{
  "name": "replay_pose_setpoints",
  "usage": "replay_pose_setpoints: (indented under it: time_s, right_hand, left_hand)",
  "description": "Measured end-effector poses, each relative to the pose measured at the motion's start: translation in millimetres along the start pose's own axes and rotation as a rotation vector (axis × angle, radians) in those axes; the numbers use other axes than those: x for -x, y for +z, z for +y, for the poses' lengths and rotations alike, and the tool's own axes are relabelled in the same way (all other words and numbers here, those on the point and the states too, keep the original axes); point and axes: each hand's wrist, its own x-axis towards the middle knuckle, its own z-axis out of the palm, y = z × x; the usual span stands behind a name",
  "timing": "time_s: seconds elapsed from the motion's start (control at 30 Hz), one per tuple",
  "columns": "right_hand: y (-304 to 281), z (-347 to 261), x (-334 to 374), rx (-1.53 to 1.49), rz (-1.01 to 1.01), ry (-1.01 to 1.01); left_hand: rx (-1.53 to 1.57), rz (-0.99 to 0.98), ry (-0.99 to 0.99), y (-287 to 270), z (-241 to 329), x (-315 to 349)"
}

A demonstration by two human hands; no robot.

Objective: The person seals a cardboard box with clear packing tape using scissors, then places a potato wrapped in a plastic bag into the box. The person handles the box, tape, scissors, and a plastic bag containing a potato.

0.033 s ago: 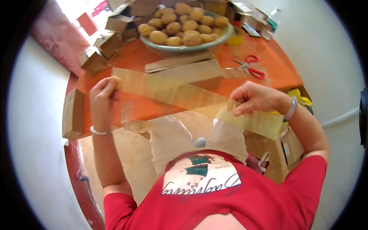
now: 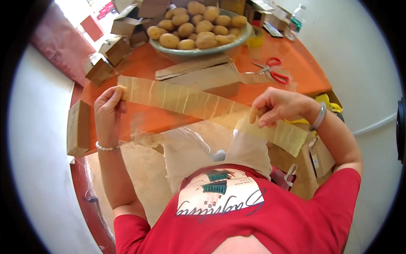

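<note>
On my feed, tape strip (image 2: 179, 98) slants btwn L hand (image 2: 110, 106) & R hand (image 2: 281, 106), both pinched on it, above table (image 2: 308, 76) & trousers (image 2: 179, 148). I'd say loose end (image 2: 291, 139) could stick to trousers if R hand dips.

Red T-shirt (image 2: 275, 211), short L sleeve (image 2: 131, 228) & R sleeve (image 2: 340, 197). On T-shirt's front: whitish print (image 2: 220, 192) w/ dk green patches, small blk text & big dk cursive lettering. Just past T-shirt's hem: off-wht pants (image 2: 186, 152), creased. Btw T-shirt's L sleeve & L hand (image 2: 110, 103): pale beaded bracelet (image 2: 106, 147). Btw its R sleeve & R hand (image 2: 281, 106): smooth, lt gray bangle (image 2: 319, 116).
</note>
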Motion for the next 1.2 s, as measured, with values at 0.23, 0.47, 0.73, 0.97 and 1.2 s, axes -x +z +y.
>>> replay_pose_setpoints:
  time_s: [0.23,0.47,0.73,0.97,1.2]
  right_hand:
    - [-15,1,17,-0.159,-0.003,-0.035]
    - [-24,-8,32,-0.120,0.012,-0.082]
    - [-16,-18,37,-0.118,0.097,-0.395]
    - [23,2,29,-0.657,0.121,-0.836]
    - [33,52,0,-0.968,0.056,-1.233]
  left_hand:
    - [0.051,-0.011,-0.039,2,-5,-9]
    - [0.061,0.049,-0.046,-1,-15,-14]
    - [-0.206,0.088,-0.074,-10,-29,2]
    - [0.061,0.040,-0.204,7,-27,25]
    - [0.358,-0.047,-0.396,-7,-32,42]
